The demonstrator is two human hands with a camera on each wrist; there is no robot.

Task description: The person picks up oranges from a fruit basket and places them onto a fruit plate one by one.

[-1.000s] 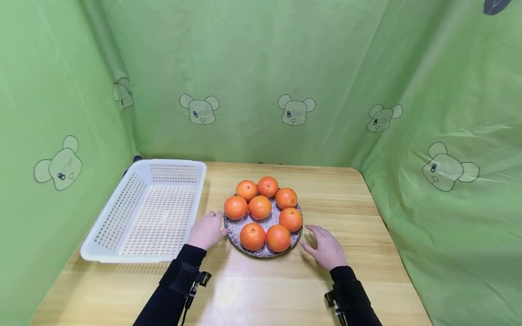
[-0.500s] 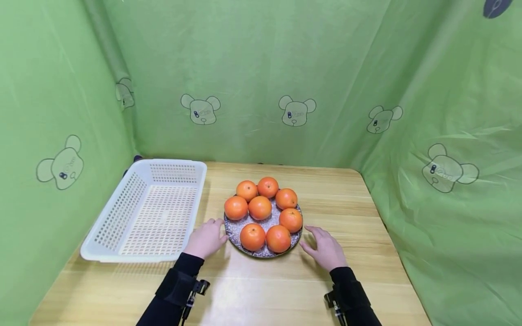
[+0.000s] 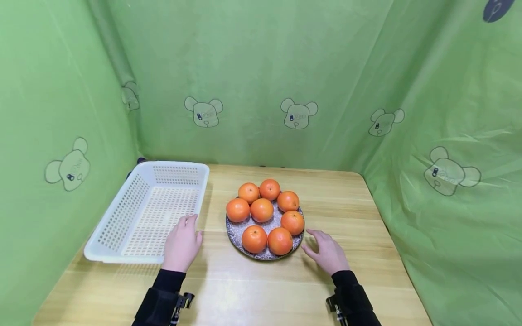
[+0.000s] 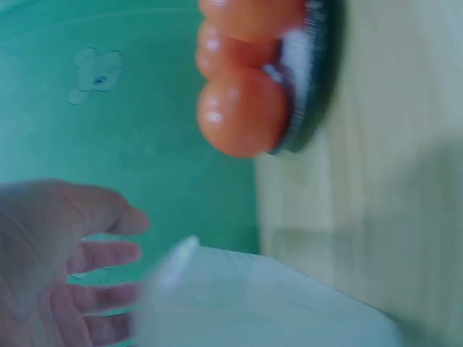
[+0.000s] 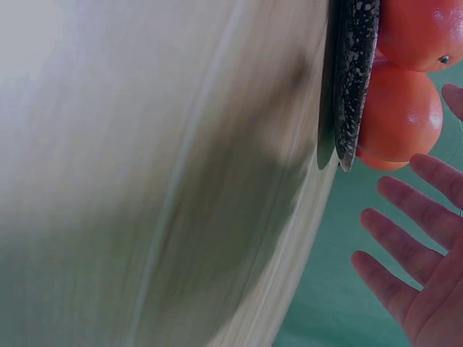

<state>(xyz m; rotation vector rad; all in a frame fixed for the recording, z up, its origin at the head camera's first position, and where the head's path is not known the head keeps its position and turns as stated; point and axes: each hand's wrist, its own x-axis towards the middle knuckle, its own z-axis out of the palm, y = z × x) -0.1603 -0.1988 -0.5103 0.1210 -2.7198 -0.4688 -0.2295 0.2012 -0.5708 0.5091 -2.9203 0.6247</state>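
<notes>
Seated at a wooden table [image 3: 253, 290] inside a green tent, a person rests both hands on the tabletop on either side of a plate [image 3: 235, 233] of seven oranges [image 3: 262, 209]. At left, the left hand [image 3: 181, 243] lies flat with fingers straight and relaxed, gripping nothing, its fingertips at the near right corner of a white basket [image 3: 122, 217]; whether they actually touch the rim cannot be told from the head view, and the left wrist view is too blurred to settle it. That basket stands at the left side of the table, just beside the plate but apart from it. At right, the right hand [image 3: 328, 252] is likewise loose and open, fingers spread and holding nothing, just beside the plate's near right edge and not touching it. The right wrist view shows those spread fingers [image 5: 405, 246] with a gap between them and the dark speckled rim. The oranges sit close together on the plate, which stands near the middle of the table. Black sleeves [image 3: 161, 301] cover both forearms. Cartoon bear heads [image 3: 299, 113] are printed across the green sheeting behind.
</notes>
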